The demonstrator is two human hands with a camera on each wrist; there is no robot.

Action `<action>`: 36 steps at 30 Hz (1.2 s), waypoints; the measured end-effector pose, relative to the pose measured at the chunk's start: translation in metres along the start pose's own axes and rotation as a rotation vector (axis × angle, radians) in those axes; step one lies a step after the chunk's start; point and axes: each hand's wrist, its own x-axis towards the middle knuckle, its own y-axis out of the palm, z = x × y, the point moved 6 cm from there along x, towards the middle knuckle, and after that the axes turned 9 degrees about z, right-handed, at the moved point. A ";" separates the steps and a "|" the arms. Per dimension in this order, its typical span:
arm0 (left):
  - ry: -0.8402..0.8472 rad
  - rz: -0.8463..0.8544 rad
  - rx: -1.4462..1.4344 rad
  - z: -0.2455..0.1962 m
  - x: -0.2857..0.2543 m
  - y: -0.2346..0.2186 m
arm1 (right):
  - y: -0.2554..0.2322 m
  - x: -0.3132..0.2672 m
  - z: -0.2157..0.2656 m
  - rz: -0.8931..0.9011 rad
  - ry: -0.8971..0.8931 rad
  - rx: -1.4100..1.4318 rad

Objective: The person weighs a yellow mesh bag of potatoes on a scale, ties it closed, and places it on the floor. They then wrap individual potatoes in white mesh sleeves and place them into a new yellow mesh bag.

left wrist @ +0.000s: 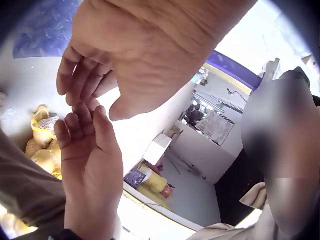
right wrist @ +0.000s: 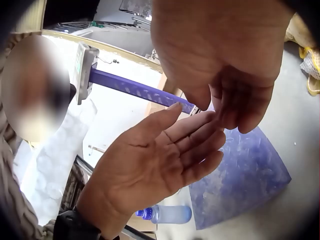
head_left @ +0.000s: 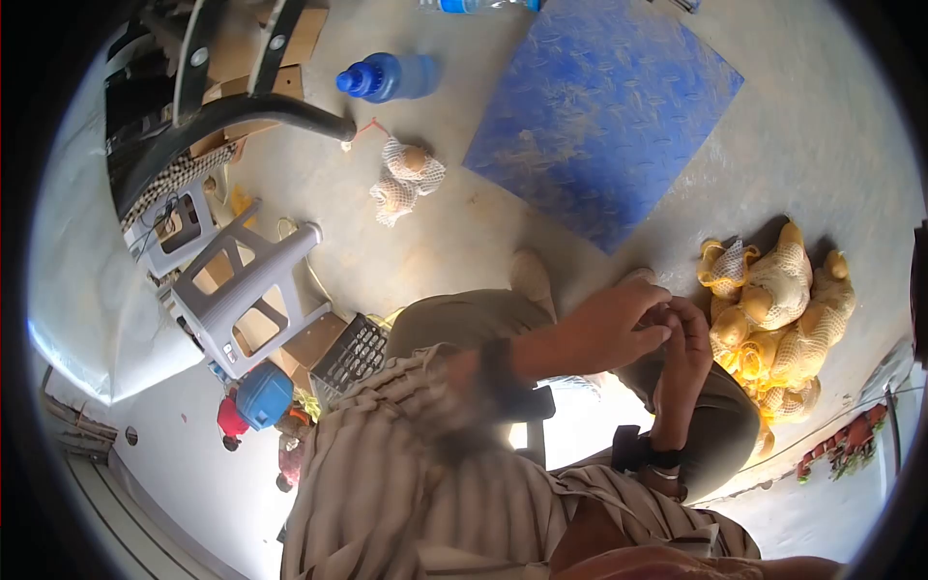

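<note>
Both hands meet above the lap in the head view. The left hand (head_left: 619, 327) comes in from the left and the right hand (head_left: 682, 356) rises from below, with fingertips at or very near each other. In the left wrist view, the left hand (left wrist: 145, 55) spans the top, fingers loosely bent, above the upturned palm of the right hand (left wrist: 92, 160). The right wrist view shows the left hand (right wrist: 150, 160) with its palm in sight and fingers relaxed, below the right hand (right wrist: 225, 50), whose fingers bend loosely. No held object shows; whether the fingertips touch something tiny cannot be told.
Net bags of round yellowish produce (head_left: 781, 290) lie on the floor at the right. A blue metal plate (head_left: 609, 106) lies ahead, with a blue bottle (head_left: 391, 77) and a smaller netted bunch (head_left: 408, 174) left of it. A grey stool (head_left: 253, 280) stands at the left.
</note>
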 end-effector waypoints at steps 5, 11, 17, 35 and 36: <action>0.006 -0.179 -0.058 0.000 -0.016 0.011 | 0.017 -0.036 0.027 -0.034 0.114 -0.102; -0.062 -0.383 -0.172 -0.017 -0.064 0.047 | 0.021 -0.080 0.050 0.061 0.020 -0.251; -0.001 -0.304 0.020 -0.130 -0.148 0.046 | 0.020 -0.163 0.126 0.258 -0.109 -0.228; 0.052 -0.721 0.114 -0.270 -0.371 -0.032 | 0.071 -0.297 0.362 0.350 -0.333 -0.323; 0.123 -0.803 0.221 -0.275 -0.387 -0.036 | 0.075 -0.299 0.368 0.369 -0.358 -0.376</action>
